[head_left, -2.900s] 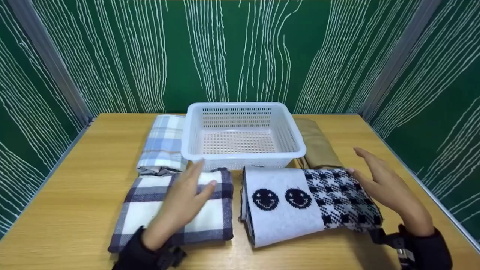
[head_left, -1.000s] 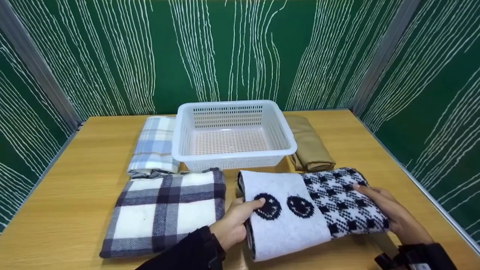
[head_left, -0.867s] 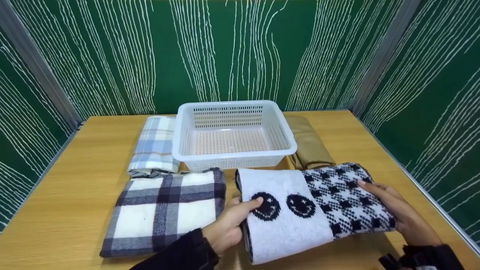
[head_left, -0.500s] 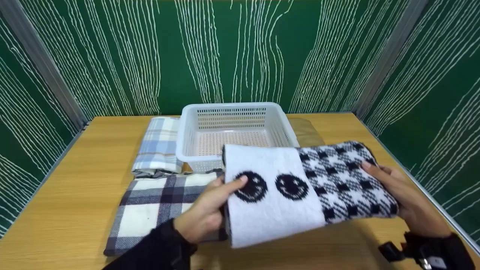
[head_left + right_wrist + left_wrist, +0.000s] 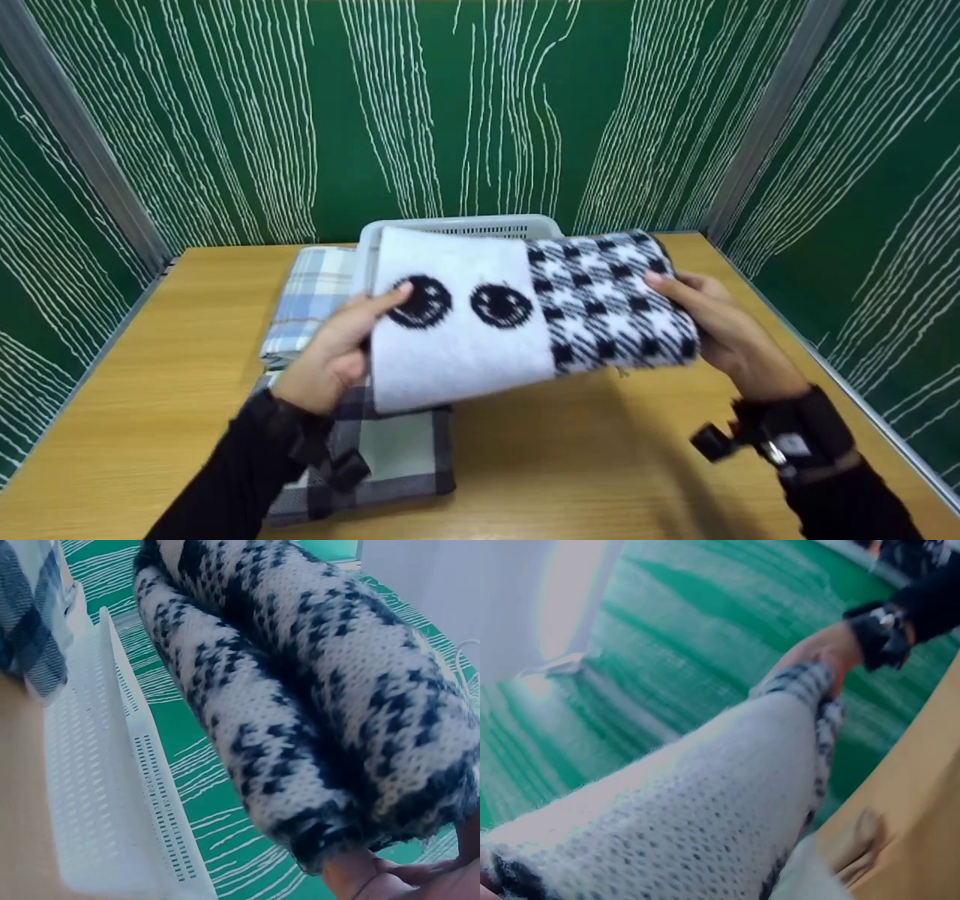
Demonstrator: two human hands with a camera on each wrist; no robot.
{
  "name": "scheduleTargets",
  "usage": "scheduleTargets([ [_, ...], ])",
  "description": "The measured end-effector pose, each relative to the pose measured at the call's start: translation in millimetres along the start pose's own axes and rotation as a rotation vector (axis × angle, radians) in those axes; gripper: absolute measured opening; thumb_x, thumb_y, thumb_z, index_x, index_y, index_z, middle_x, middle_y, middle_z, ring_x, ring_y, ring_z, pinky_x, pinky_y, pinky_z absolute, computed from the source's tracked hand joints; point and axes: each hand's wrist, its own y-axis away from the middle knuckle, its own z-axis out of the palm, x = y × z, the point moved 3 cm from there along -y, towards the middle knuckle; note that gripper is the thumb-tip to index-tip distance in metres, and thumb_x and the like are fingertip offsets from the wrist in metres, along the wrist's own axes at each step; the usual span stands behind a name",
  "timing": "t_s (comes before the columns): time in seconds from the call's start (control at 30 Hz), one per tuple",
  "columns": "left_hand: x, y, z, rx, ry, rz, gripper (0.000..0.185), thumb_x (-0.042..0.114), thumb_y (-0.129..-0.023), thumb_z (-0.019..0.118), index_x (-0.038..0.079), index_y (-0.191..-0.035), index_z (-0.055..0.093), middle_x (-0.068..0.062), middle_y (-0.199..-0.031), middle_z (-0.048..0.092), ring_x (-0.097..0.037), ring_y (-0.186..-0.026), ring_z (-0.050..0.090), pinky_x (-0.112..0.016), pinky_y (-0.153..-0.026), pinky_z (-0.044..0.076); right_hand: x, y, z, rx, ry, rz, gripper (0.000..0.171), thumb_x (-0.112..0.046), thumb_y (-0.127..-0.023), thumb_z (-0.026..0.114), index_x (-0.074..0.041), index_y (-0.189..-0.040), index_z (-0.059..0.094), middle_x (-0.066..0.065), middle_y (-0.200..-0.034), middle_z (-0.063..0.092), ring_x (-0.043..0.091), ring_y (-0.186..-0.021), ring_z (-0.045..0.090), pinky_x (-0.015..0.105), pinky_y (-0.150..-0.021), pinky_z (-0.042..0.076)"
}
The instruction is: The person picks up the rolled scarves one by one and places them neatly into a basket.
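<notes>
The folded knit scarf (image 5: 525, 307) (white with two smiley faces, black check at one end) hangs in the air over the white basket (image 5: 457, 225), its ends clasped by the left hand (image 5: 337, 352) and right hand (image 5: 720, 330), above the wooden table (image 5: 600, 465).

The head camera is looking forward and down over the worktop (image 5: 600, 465) from above. Each wrist camera is sitting very close against the folded knit scarf (image 5: 525, 307), which all three views are sharing.
</notes>
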Motion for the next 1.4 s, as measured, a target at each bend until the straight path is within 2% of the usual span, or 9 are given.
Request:
scheduleTargets([
  [0.17,34.4,-14.9,-7.7,0.000,-0.081,0.012,0.031,0.022,-0.097,0.057,0.005,-0.121,0.049,-0.010,-0.092,0.069,-0.023,-0.080,0.068,-0.034,-0.072,0.056,-21,-30,16,0.027,-0.013,-0.006,0.044,-0.018,-0.091,0.065,-0.001,-0.125,0.043,0.008,-0.095,0.066,0.018,-0.083,0.066,0.029,-0.077,0.054],
  [0.27,51.8,-26.9,-7.4,0.015,-0.093,0.033,0.028,0.021,-0.096,0.057,0.006,-0.119,0.050,-0.009,-0.091,0.069,-0.021,-0.080,0.067,-0.032,-0.073,0.055,-32,-46,20,0.046,-0.020,-0.004,0.048,-0.019,-0.088,0.071,-0.001,-0.124,0.046,0.009,-0.094,0.067,0.019,-0.081,0.066,0.029,-0.075,0.055],
  [0.5,74.2,-65.0,-9.4,0.068,-0.056,0.092,0.017,0.014,-0.095,0.059,0.004,-0.108,0.054,-0.008,-0.081,0.069,-0.020,-0.071,0.066,-0.029,-0.065,0.055,-41,-84,22,0.118,-0.030,-0.057,0.042,-0.020,-0.084,0.075,0.000,-0.114,0.055,0.008,-0.095,0.065,0.018,-0.081,0.065,0.027,-0.076,0.054],
  [0.57,75.1,-76.8,-14.3,0.083,-0.043,0.100,0.015,0.013,-0.095,0.058,0.004,-0.107,0.054,-0.008,-0.080,0.068,-0.020,-0.071,0.066,-0.028,-0.065,0.055,-39,-96,22,0.143,-0.022,-0.060,0.041,-0.021,-0.084,0.074,0.000,-0.115,0.056,0.007,-0.094,0.065,0.017,-0.081,0.065,0.027,-0.076,0.054],
  [0.73,68.4,-103.2,-33.3,0.119,-0.030,0.108,0.012,0.011,-0.095,0.057,0.005,-0.105,0.054,-0.006,-0.077,0.068,-0.019,-0.071,0.065,-0.028,-0.064,0.054,-23,-125,24,0.186,0.021,-0.056,0.050,-0.020,-0.086,0.071,0.001,-0.127,0.050,0.008,-0.098,0.064,0.017,-0.084,0.064,0.028,-0.079,0.053],
  [0.93,56.5,-129.0,-51.8,0.175,-0.079,0.115,0.008,0.011,-0.096,0.056,0.005,-0.101,0.054,-0.003,-0.077,0.065,-0.016,-0.073,0.061,-0.026,-0.066,0.052,1,-153,23,0.208,0.128,-0.107,0.046,-0.020,-0.091,0.066,0.005,-0.126,0.050,0.007,-0.099,0.060,0.016,-0.087,0.060,0.023,-0.080,0.051],
  [1.17,48.9,-151.0,-62.4,0.232,-0.174,0.117,0.014,0.015,-0.099,0.050,0.003,-0.106,0.051,-0.005,-0.095,0.056,-0.015,-0.083,0.055,-0.026,-0.076,0.046,20,-179,21,0.260,0.244,-0.187,0.042,-0.021,-0.095,0.060,0.009,-0.122,0.052,0.004,-0.096,0.058,0.013,-0.086,0.056,0.022,-0.081,0.047],
  [1.3,46.1,-158.3,-64.0,0.256,-0.231,0.107,0.025,0.015,-0.100,0.048,0.000,-0.120,0.045,-0.007,-0.107,0.051,-0.015,-0.091,0.051,-0.027,-0.083,0.043,26,-186,20,0.285,0.291,-0.180,0.035,-0.020,-0.097,0.057,0.007,-0.118,0.055,0.004,-0.096,0.058,0.012,-0.085,0.055,0.021,-0.079,0.047],
  [1.4,44.8,-160.9,-65.6,0.274,-0.289,0.084,0.031,0.015,-0.101,0.045,0.000,-0.127,0.041,-0.007,-0.116,0.047,-0.017,-0.099,0.047,-0.028,-0.088,0.040,30,-189,20,0.272,0.345,-0.150,0.037,-0.022,-0.099,0.053,0.007,-0.122,0.053,0.007,-0.102,0.057,0.012,-0.087,0.055,0.021,-0.080,0.047],
])
